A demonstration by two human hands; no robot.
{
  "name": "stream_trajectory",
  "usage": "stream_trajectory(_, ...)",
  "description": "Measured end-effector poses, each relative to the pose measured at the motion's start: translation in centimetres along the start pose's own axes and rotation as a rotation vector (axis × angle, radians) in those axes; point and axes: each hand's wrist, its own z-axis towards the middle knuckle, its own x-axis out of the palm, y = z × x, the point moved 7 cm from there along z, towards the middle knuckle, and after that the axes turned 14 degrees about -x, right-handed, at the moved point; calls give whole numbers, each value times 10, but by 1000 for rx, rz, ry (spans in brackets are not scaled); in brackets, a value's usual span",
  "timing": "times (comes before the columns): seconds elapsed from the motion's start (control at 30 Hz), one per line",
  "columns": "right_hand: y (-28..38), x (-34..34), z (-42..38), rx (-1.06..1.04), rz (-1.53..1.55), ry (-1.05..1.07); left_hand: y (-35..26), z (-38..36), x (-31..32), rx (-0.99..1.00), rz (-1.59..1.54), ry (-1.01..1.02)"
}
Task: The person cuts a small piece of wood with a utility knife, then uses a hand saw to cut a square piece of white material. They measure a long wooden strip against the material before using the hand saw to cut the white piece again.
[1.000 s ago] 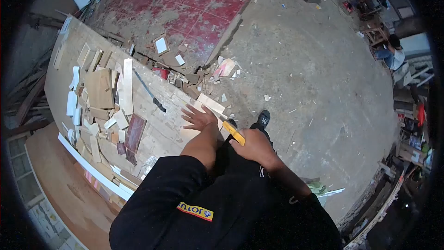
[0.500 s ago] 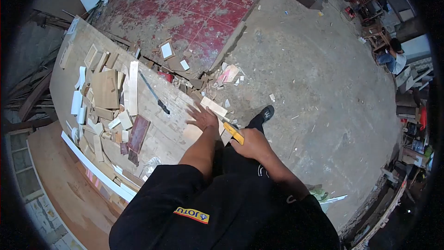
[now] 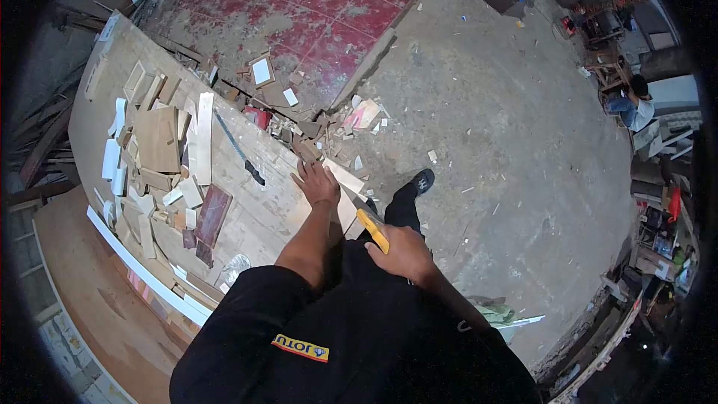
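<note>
Left hand (image 3: pixel 316 183): spread flat on pale board (image 3: pixel 338 188), frame centre | Right hand (image 3: pixel 404 252): gripping yellow-handled knife (image 3: pixel 372 229), blade at board edge | Bench (image 3: pixel 262 213): offcuts upper left.

Person wears a black short-sleeved shirt (image 3: pixel 351 344); sleeves end above the elbows, forearms bare. A small yellow patch (image 3: pixel 300 347) with dark lettering and a red-and-blue mark sits on the shirt near the left sleeve, seen upside down from the head camera. Trousers (image 3: pixel 396 213) are black. One black shoe (image 3: pixel 424 179) with a pale marking on top is visible. Left hand (image 3: pixel 317 183) and right hand (image 3: pixel 402 249) are ungloved; no watch or rings discernible.
</note>
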Motion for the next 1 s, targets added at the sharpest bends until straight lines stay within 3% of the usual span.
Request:
stream_trajectory(0.17, 6, -7, 0, 50, 30, 52, -1, 1, 0, -36, 4, 78)
stream_trajectory(0.23, 19, -15, -5, -32, 29, -24, 1, 0, 2, -47, 8, 97)
stream_trajectory(0.43, -10, 6, 26, 83, 33, 44, 2, 1, 5, -6, 2, 16)
stream_trajectory(0.6, -15, 5, 25, 10, 43, 10, -1, 3, 1, -39, 5, 136)
stream_trajectory(0.8, -13, -11, 9, 15, 24, -27, 1, 3, 6, -39, 15, 95)
stream_trajectory(1.0, -27, 19, 35, -7, 50, -38, -3, 2, 0, -42, 40, 107)
